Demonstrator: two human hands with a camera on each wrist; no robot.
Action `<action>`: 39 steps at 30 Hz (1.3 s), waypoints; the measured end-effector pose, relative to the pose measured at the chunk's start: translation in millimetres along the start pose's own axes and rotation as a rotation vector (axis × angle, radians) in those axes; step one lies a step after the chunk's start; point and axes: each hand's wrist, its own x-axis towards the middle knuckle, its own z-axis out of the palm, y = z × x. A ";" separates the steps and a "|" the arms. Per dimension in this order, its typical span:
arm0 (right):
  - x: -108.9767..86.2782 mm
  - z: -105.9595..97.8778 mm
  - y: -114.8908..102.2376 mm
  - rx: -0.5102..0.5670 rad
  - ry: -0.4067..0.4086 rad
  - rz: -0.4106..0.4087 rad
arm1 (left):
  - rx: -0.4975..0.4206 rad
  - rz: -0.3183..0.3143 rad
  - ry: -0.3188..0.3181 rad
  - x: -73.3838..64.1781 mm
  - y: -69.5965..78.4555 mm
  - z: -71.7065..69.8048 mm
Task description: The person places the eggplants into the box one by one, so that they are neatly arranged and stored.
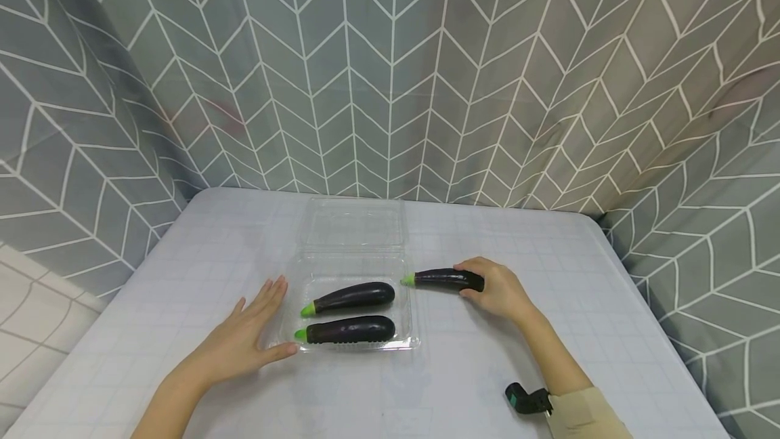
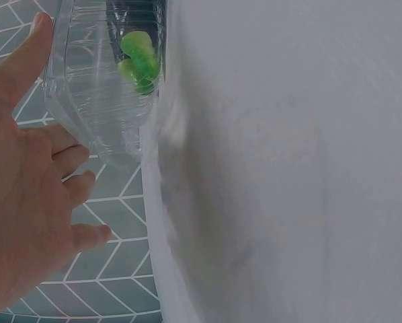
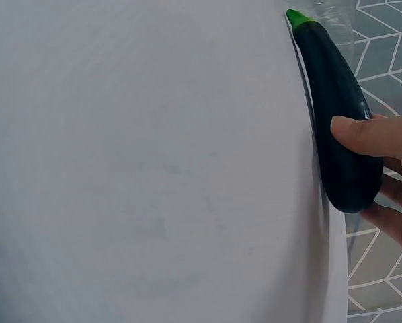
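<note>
Two dark eggplants with green stems, an upper one (image 1: 356, 297) and a lower one (image 1: 352, 330), lie side by side in a clear plastic clamshell box (image 1: 405, 343). My right hand (image 1: 496, 288) grips a third eggplant (image 1: 441, 279) by its thick end, just right of the box. Its green tip points left at the box's right edge. In the right wrist view the thumb (image 3: 362, 136) lies across this eggplant. My left hand (image 1: 240, 341), fingers spread and straight, touches the left side of the box. The left wrist view shows green stems (image 2: 140, 60) through the plastic.
The box's clear lid (image 1: 353, 223) lies folded back behind it on the white table (image 1: 463, 371). A patterned grey curtain (image 1: 390, 73) hangs behind the table and along its sides. A black device (image 1: 527, 400) is strapped at the right wrist by a beige sleeve (image 1: 585, 415).
</note>
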 end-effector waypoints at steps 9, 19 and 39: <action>-2.0 -7.4 3.5 0.023 0.025 0.035 | 0.009 0.004 -0.003 0.4 0.1 -0.7; -3.3 -21.2 2.2 0.015 0.122 0.015 | -0.001 0.007 -0.002 0.3 0.7 -0.7; 3.9 -37.0 -23.0 0.045 0.186 -0.148 | 0.002 0.005 0.001 0.6 -1.1 0.5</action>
